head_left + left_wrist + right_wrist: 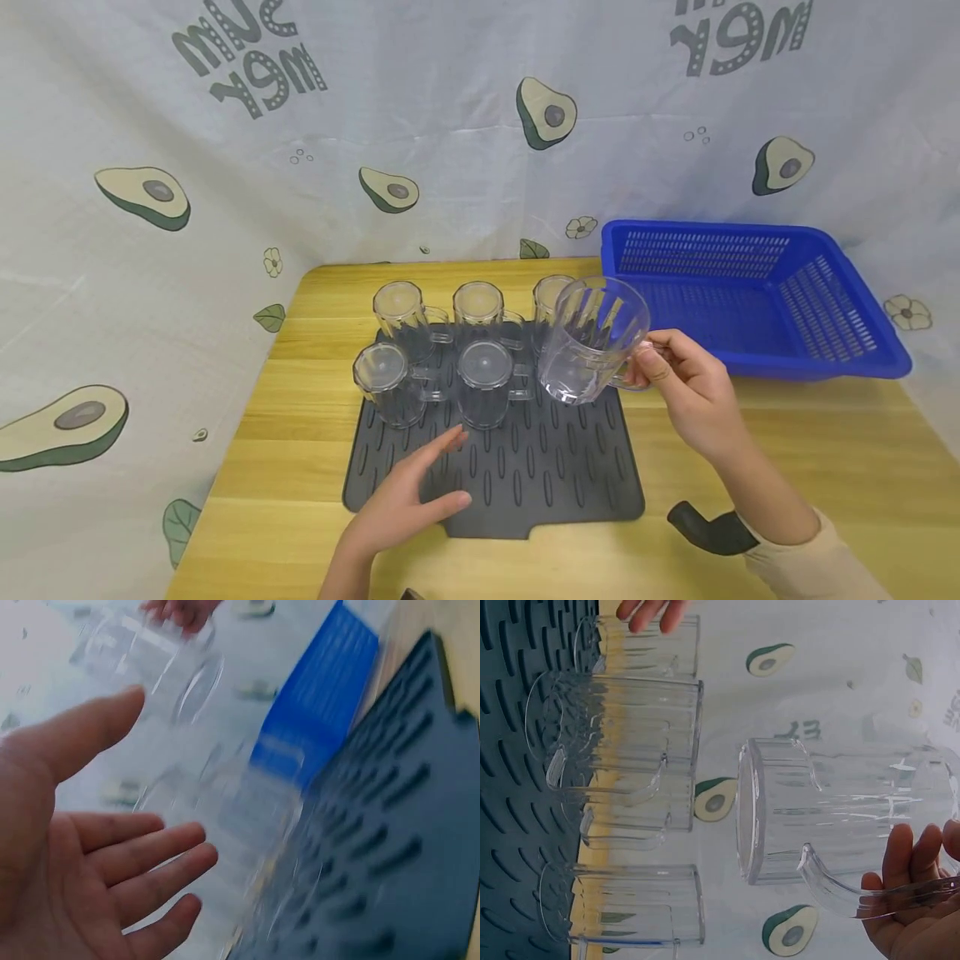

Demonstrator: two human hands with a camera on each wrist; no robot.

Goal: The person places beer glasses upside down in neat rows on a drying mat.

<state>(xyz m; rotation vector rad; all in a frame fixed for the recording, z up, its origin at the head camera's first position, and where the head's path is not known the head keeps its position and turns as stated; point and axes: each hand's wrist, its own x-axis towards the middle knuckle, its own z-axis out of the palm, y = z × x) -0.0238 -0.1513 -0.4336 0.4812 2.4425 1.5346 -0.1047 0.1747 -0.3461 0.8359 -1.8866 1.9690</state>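
Observation:
My right hand (693, 392) grips a clear mug (588, 354) by its handle, holding it in the air over the right part of a dark grey drying mat (517, 475). The mug's mouth faces up, its base toward the mat, as the right wrist view also shows. Several matching mugs stand upside down on the mat in two rows; the nearest to my left hand (397, 504) is the front middle mug (484, 396). That left hand hovers over the mat's front left, fingers extended and thumb apart, holding nothing. Behind the held mug, the back right mug (550, 293) is partly hidden.
A blue plastic basket (810, 367) with slotted walls sits at the back right of the wooden table (277, 467). A white curtain (450, 75) printed with avocados hangs behind. A black curved object (708, 531) lies against the right sleeve.

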